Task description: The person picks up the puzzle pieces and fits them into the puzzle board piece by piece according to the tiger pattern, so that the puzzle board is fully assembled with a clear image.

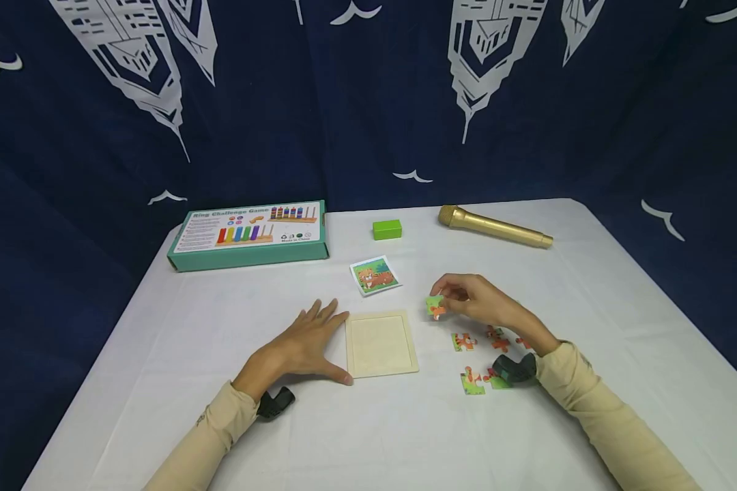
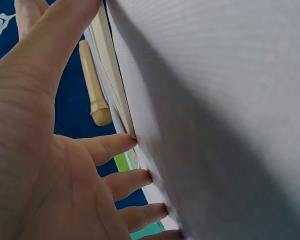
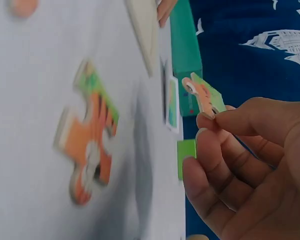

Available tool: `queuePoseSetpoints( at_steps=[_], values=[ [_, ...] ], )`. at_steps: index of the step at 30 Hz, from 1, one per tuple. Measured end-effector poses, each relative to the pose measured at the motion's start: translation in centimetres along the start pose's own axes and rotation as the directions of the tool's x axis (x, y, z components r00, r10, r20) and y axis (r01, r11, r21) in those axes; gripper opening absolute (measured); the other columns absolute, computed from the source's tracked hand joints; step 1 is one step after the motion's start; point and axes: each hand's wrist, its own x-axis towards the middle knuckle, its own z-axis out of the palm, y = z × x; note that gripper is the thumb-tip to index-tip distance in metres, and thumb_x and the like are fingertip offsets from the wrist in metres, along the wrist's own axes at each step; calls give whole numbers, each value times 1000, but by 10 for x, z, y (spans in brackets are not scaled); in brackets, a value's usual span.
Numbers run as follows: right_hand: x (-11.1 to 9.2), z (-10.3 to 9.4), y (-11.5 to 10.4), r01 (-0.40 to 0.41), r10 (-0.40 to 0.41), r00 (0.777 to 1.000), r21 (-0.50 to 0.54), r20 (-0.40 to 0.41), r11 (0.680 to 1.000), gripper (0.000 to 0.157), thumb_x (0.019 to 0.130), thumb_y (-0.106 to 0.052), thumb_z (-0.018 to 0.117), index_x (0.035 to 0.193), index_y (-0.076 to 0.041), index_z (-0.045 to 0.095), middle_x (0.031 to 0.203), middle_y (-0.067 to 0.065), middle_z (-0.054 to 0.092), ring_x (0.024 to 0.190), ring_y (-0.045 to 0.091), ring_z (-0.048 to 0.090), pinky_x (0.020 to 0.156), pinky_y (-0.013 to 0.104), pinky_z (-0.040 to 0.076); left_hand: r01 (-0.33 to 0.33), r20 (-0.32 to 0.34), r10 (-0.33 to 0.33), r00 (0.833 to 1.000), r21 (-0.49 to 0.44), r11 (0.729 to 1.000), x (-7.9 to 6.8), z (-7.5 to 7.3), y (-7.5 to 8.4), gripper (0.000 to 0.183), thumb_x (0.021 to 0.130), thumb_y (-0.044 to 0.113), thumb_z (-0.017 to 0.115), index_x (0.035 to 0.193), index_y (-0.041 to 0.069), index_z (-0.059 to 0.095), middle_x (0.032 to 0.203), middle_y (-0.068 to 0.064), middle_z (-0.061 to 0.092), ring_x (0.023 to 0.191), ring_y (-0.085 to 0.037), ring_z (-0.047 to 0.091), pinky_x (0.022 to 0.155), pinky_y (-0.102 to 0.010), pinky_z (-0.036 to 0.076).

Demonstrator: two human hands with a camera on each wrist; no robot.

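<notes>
Between thumb and index finger, my right hand [image 1: 475,300] pinches a green and orange jigsaw piece [image 1: 435,307], raised above the cloth right of the wooden puzzle frame [image 1: 382,374]. The right wrist view shows that held piece [image 3: 205,94] up close. My left hand [image 1: 304,344] is spread at the frame's left side, thumb and index fingertip touching its edge. In the left wrist view its fingers [image 2: 132,182] are extended. Several loose puzzle pieces lie under and near the right forearm, among them a tiger-striped piece [image 1: 463,341] and a green-edged piece [image 1: 472,382]; the right wrist hides some partly.
Behind the frame lies a tiger picture card [image 1: 374,275]. Farther back are a green block [image 1: 387,230], a gold microphone [image 1: 495,227] and a teal Ring Challenge Game box [image 1: 248,236] at the left. A white cloth [image 1: 344,436] covers the table.
</notes>
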Motion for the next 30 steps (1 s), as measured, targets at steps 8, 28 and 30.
queuePoseSetpoints(
  at_steps=[8,28,30],
  values=[
    [6,6,-3,21,-34,998,204,61,979,21,90,3,56,110,-1,64,94,12,63,82,20,59,72,23,50,-4,-1,4,1000,-1,1000,0,-1,0,117,59,65,81,150,11,31,160,-15,12,146,-39,3,117,-54,8],
    [28,38,-21,-46,-5,994,454,110,890,20,90,1,59,110,7,60,90,15,69,77,15,63,73,32,56,-4,1,4,1000,5,1000,-1,-1,-1,116,60,65,80,151,12,31,160,-14,12,146,-38,3,117,-54,8],
    [30,41,-23,-56,0,993,472,118,880,20,90,2,59,109,8,60,89,15,69,77,15,64,73,33,57,-2,1,2,1000,7,1000,0,-1,-1,116,60,65,79,151,12,31,160,-14,12,146,-38,3,117,-54,9]
  ],
)
